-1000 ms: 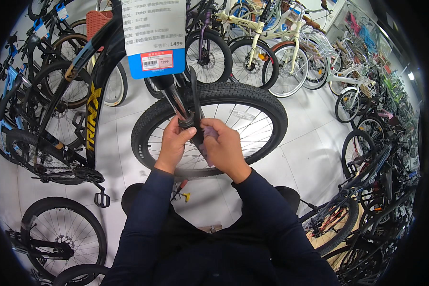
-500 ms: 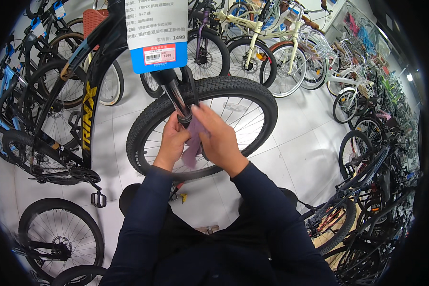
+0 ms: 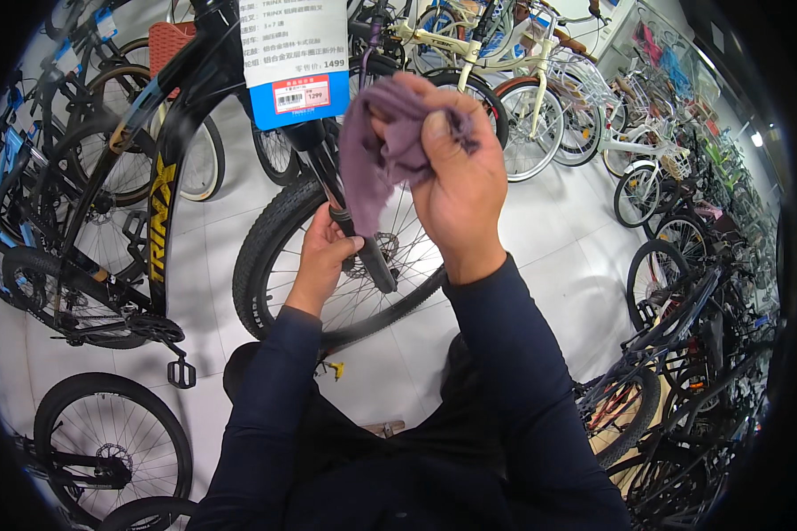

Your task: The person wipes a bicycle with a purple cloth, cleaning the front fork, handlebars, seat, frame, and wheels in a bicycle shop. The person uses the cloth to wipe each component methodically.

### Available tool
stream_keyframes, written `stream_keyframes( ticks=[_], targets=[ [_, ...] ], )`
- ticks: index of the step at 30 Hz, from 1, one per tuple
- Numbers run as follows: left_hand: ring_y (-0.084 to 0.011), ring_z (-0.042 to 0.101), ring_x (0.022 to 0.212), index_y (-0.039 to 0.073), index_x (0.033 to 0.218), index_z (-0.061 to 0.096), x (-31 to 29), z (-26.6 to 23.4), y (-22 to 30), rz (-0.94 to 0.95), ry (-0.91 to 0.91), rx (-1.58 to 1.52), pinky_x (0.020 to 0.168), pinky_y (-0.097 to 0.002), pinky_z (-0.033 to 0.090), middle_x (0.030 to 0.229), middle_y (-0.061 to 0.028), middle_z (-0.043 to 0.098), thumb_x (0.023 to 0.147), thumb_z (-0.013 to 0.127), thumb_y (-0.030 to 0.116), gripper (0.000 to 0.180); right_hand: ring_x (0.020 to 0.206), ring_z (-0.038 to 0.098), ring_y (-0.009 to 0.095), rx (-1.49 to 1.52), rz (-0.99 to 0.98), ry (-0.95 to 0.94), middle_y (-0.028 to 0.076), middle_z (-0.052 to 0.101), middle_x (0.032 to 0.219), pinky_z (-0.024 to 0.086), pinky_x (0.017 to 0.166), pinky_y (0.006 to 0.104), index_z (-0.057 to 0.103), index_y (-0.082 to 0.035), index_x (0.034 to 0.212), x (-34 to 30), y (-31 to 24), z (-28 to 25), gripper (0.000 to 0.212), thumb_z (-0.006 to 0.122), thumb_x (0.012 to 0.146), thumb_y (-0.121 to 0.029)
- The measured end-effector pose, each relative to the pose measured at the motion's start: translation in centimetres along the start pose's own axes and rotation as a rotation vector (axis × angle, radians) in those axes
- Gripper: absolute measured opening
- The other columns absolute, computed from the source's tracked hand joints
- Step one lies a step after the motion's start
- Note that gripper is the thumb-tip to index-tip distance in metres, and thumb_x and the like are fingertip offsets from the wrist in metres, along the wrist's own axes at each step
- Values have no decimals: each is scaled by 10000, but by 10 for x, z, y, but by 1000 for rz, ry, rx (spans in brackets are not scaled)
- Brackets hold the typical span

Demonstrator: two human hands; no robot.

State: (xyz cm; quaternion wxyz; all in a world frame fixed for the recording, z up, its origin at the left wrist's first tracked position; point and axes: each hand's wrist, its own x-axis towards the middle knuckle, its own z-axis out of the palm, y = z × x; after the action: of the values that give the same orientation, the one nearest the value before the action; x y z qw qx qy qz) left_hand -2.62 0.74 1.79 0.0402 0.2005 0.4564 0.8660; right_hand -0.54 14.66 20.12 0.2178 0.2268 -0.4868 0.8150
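My right hand is raised over the front wheel, its fingers closed on a crumpled purple cloth that hangs down on its left. My left hand is wrapped round the lower part of the black suspension fork, just below the shiny stanchion. The bicycle's front wheel, with a knobbly black tyre, stands beyond my hands; the cloth and right hand hide its upper right part. A white and blue price tag hangs in front of the fork's top.
The black frame of this bicycle extends to the left. Several bicycles stand close together along the far side and the right. A separate wheel is at the lower left. Pale floor tiles lie between them.
My right hand has lifted away from the fork, up and to the right, taking the purple cloth with it. My left hand stays at the fork leg, which now shows down to its lower end.
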Motion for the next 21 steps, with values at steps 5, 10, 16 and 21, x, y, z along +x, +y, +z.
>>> stream_keyframes(
  ticks=[5,10,16,21],
  targets=[
    [-191,613,1230,9,1436,514,7,0,-1,39,-43,81,1079,-336,460,1307,-74,647,824,599,-80,624,777,721,166,-508,465,-32,103,722,969,582,698,309,595,-6,1180,4,27,-23,211,669,1016,-114],
    [-194,610,1250,9,1450,509,6,5,-4,83,23,-23,1077,-330,464,1320,-75,647,829,586,-97,634,694,677,135,-838,432,-125,91,695,818,547,641,295,627,14,1097,-35,45,-64,293,768,892,-140],
    [-204,632,1205,44,1441,502,8,1,-4,-15,38,-47,1066,-337,477,1274,-85,652,807,598,-78,652,579,676,172,-1059,905,-477,107,698,708,522,546,331,696,35,882,-44,11,-89,289,814,843,-226],
    [-168,633,1177,32,1391,552,10,5,7,-116,93,78,1068,-330,473,1228,-54,666,820,630,-41,582,623,642,105,-719,772,-319,80,704,764,491,534,280,706,40,891,-21,-12,-78,229,739,939,-181]
  ],
)
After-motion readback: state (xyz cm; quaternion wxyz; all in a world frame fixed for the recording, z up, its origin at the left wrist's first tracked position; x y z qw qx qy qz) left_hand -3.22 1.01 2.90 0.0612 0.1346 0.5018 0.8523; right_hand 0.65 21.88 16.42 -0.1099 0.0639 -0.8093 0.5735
